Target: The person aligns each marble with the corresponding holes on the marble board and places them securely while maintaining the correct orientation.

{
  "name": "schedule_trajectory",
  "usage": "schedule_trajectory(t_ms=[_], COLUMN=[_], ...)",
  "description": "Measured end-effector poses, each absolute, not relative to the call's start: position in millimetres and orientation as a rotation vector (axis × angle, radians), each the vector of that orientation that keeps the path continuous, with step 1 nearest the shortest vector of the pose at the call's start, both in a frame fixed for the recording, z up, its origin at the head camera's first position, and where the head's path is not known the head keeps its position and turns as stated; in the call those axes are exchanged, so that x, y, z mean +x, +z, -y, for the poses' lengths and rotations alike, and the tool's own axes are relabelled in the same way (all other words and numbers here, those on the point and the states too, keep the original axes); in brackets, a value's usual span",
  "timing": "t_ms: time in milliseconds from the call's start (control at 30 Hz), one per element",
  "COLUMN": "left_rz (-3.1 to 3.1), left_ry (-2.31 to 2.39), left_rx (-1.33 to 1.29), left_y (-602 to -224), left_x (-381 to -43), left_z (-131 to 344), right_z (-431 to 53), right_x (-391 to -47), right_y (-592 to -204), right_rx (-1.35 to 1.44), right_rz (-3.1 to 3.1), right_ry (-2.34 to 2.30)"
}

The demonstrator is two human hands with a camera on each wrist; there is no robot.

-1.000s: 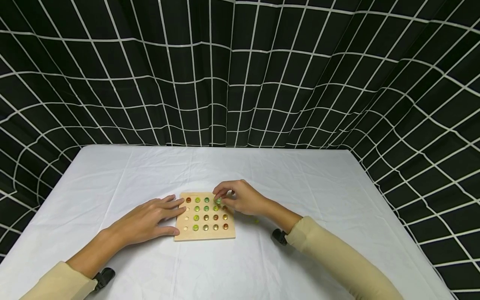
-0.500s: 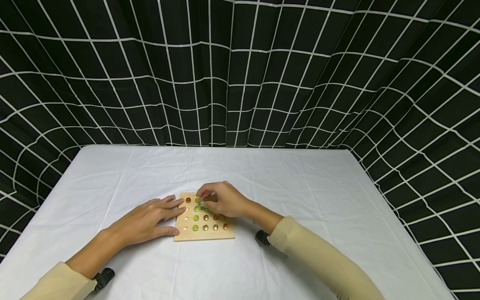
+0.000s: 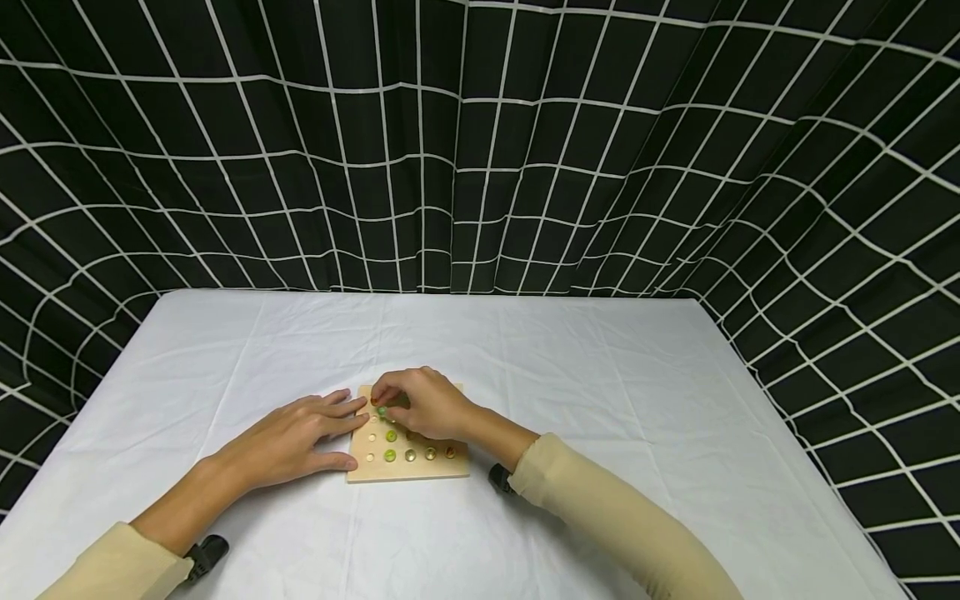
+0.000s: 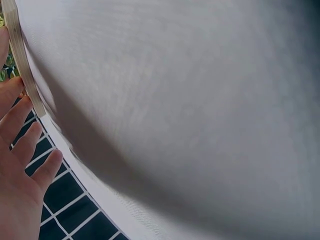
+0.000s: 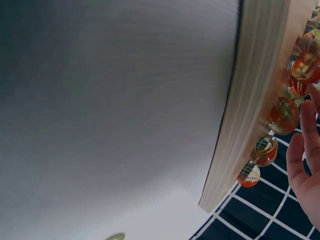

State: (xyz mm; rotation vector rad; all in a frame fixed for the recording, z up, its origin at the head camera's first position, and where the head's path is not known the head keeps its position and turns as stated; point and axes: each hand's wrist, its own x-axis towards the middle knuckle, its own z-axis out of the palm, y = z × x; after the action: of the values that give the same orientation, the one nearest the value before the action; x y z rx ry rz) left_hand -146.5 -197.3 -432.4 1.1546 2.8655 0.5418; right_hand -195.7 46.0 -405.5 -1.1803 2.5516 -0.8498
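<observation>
A square wooden board (image 3: 408, 468) with rows of holes lies on the white tablecloth (image 3: 525, 350). Green, brown and orange marbles (image 3: 391, 435) sit in most of its holes. My right hand (image 3: 386, 402) hovers over the board's far left part and pinches a green marble (image 3: 382, 411) between thumb and fingers. My left hand (image 3: 330, 433) lies flat on the cloth, its straight fingers touching the board's left edge. In the left wrist view the board's edge (image 4: 22, 65) meets my left fingers (image 4: 20, 125). The right wrist view shows the board's side (image 5: 255, 100) with striped marbles (image 5: 282, 115).
Two holes in the board's left column (image 3: 371, 446) hold nothing. A small greenish marble (image 5: 115, 236) lies loose on the cloth in the right wrist view. A black curtain with a white grid (image 3: 480, 150) hangs around the table on three sides.
My right hand has carried the green marble leftward across the board, from its far right corner to its far left part. The left hand has stayed put.
</observation>
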Motion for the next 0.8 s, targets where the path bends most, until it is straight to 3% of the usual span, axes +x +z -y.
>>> schedule_trajectory(t_ms=[800], left_rz=[-2.870], left_ry=[0.554], left_rx=[1.166], left_y=[-432.3], left_x=[-146.3], left_z=[198.5], right_z=[-38.1], right_x=[-192.0], right_y=[-404.1], right_rx=[-1.222], right_rz=[-2.606], right_ry=[-0.733])
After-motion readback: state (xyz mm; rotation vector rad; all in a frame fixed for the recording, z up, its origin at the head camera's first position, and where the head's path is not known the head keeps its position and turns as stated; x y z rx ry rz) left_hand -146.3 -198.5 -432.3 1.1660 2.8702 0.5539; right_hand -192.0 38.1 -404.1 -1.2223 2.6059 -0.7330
